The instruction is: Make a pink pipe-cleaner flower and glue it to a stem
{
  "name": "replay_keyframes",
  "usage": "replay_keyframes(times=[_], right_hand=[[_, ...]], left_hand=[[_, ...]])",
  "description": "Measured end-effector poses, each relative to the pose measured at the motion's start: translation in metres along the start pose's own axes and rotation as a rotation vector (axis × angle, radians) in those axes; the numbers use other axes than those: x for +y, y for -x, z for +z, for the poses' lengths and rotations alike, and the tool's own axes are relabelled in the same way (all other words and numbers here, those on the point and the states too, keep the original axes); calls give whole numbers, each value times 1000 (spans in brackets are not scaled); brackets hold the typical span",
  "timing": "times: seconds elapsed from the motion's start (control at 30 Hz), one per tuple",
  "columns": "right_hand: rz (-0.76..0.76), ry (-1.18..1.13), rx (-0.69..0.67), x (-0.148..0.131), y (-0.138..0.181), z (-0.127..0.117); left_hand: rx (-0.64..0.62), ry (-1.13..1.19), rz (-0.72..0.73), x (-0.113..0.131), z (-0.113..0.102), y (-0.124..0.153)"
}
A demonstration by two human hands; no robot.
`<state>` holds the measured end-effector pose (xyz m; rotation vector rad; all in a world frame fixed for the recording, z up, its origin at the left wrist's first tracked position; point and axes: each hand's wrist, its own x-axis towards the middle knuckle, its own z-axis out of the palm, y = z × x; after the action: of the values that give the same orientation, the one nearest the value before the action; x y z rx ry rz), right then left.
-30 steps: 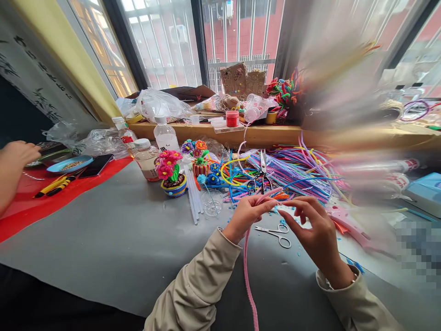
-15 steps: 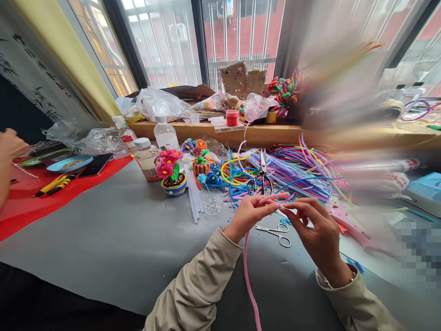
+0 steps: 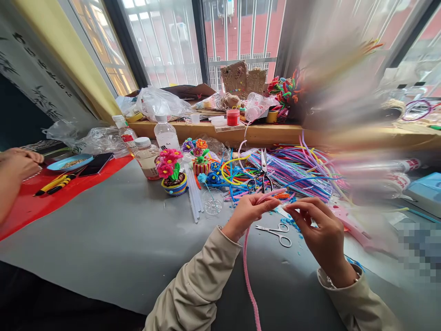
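My left hand [image 3: 245, 214] is closed on a pink pipe cleaner [image 3: 248, 280]. One length of it pokes out above the fingers, and a long tail hangs down past the wrist. Facing it, my right hand [image 3: 319, 227] has thumb and forefinger pinched together; whatever lies between those fingertips is too small to make out. Small silver scissors [image 3: 283, 233] lie on the grey table just below the hands. Behind them, larger black-handled scissors [image 3: 263, 171] rest among many coloured pipe cleaners [image 3: 292, 172]. Blue fluff clippings [image 3: 295, 222] are scattered near my right fingers.
A pot of pink pipe-cleaner flowers [image 3: 175, 185] stands left of centre, by a bottle [image 3: 147, 158] and clear glue sticks [image 3: 193, 197]. A pink glue gun [image 3: 358, 232] lies right. At far left, another person's hands [image 3: 20, 163] are over a red mat [image 3: 74, 188].
My right hand has shifted slightly right, widening the space between my hands. An orange fuzzy piece behind them shows more. The other person's hands have moved further into view at left.
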<state>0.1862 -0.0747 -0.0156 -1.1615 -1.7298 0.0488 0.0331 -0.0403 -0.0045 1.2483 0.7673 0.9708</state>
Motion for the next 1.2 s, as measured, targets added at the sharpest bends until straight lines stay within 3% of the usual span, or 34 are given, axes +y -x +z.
replay_keyframes(times=[0.17,0.3,0.43,0.8,0.97,1.2], right_hand=[[-23,16,-21,-1,-1,3],[67,-71,-44,-16,0,19],[34,-142,-123,-29,7,37],[130,-73,-41,-15,8,37],[130,-58,-50,-9,9,33],[108,-30,36,-10,7,25]], left_hand=[[-39,-41,-15,3,2,1],[135,-47,20,6,-6,-1],[270,-60,68,10,-16,-4],[25,-165,-65,2,-10,-5],[-11,-211,-65,2,-9,-4],[-21,-219,-13,0,-9,-2]])
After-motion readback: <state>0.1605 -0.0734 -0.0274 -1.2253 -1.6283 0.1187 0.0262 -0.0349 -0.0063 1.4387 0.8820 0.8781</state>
